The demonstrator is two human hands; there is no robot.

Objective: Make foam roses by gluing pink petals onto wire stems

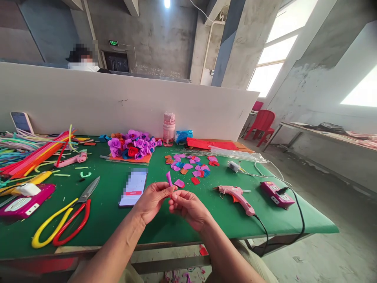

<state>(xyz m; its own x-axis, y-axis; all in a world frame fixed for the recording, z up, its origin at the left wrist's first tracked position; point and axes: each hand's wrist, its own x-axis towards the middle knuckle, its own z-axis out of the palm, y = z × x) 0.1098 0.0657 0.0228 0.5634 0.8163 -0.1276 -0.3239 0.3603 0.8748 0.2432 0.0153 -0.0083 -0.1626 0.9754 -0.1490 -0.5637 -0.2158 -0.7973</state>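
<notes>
Over the front part of the green table, my left hand (pixel 154 199) pinches a small rolled purple petal (pixel 169 178), which points up from between thumb and fingers. My right hand (pixel 188 206) touches the left fingertips, its own fingers closed; whatever is between them is too small to name. Just beyond the hands lie several loose petals (pixel 187 166) in purple, red, orange and blue. A phone (pixel 134 188) with a lit screen lies left of my left hand. To the right rests a pink glue gun (pixel 238 196).
Scissors (pixel 84 204), a magenta power strip (pixel 28 202) and colourful stems (pixel 38 157) lie left. Finished flowers (pixel 132 144) and a pink bottle (pixel 169 129) stand before a white partition (pixel 132 106). Another power strip (pixel 277 194) with cables lies right. A person (pixel 83 59) is beyond.
</notes>
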